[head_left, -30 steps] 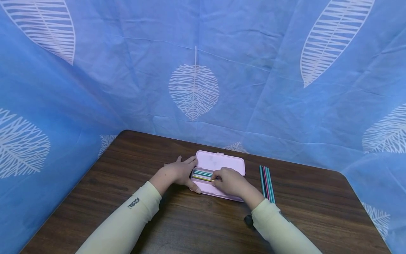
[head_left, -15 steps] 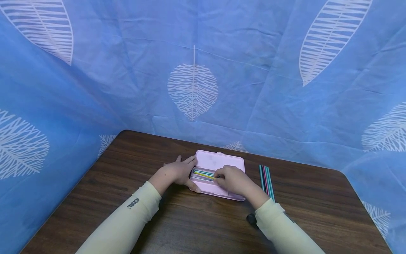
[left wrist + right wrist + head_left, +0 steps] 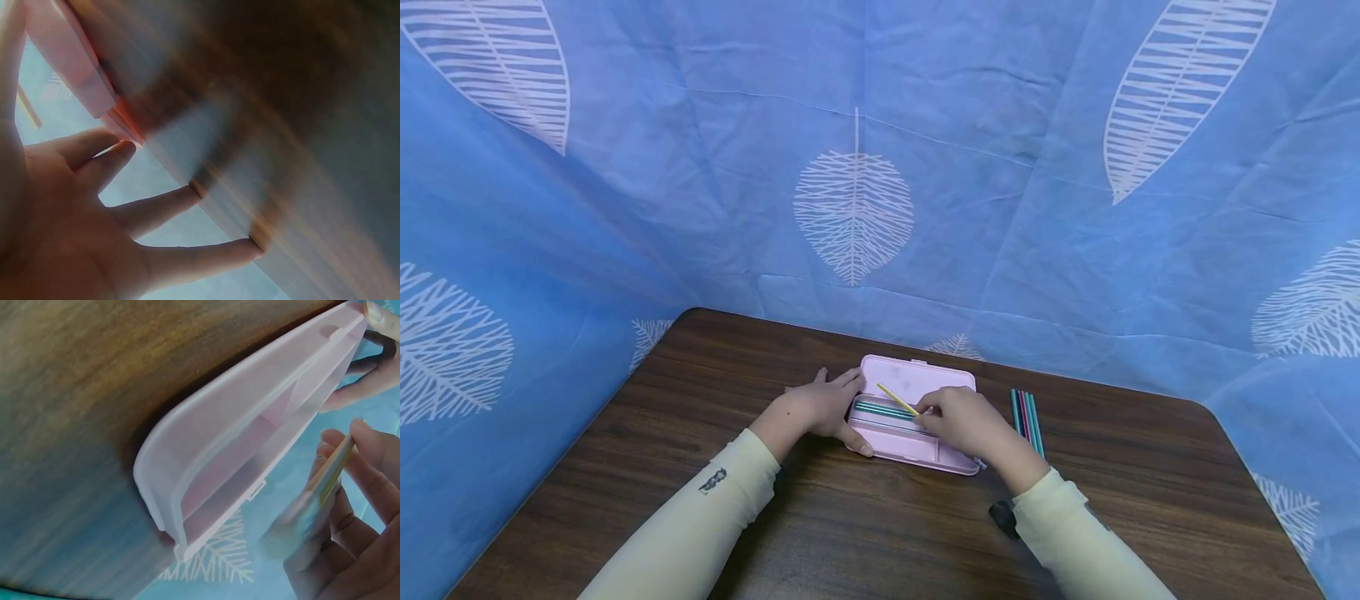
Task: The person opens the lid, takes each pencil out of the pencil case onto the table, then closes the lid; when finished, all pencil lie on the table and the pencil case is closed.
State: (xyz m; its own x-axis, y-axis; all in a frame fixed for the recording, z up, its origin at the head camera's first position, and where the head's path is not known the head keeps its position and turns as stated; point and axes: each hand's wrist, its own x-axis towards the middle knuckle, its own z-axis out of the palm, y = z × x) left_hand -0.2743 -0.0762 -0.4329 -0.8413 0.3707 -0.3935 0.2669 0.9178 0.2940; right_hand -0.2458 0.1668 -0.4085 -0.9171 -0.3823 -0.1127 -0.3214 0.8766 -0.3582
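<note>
A pink pencil case [image 3: 895, 442] lies opened on the table, its lid [image 3: 917, 379] folded back toward the wall. Several green pencils [image 3: 876, 410] lie in its rear compartment. Over the case, my right hand [image 3: 958, 421] pinches a yellow pencil [image 3: 895, 397] between thumb and fingers; it slants up to the left, across the lid. In the right wrist view the pencil [image 3: 334, 469] has a pale, blurred end. My left hand [image 3: 827, 408] rests at the case's left end, thumb along the front edge. The left wrist view shows its fingers [image 3: 200, 256] spread and straight.
To the right of the case, several green and red pencils [image 3: 1028, 417] lie side by side on the brown wooden table [image 3: 850, 533]. A blue cloth [image 3: 985, 208] with white leaf prints hangs behind the table. A small black object [image 3: 1002, 518] shows beside the right sleeve.
The yellow pencil has come up out of the rear compartment in my right hand and tilted, its far end swinging up over the lid. My left hand has stayed at the case.
</note>
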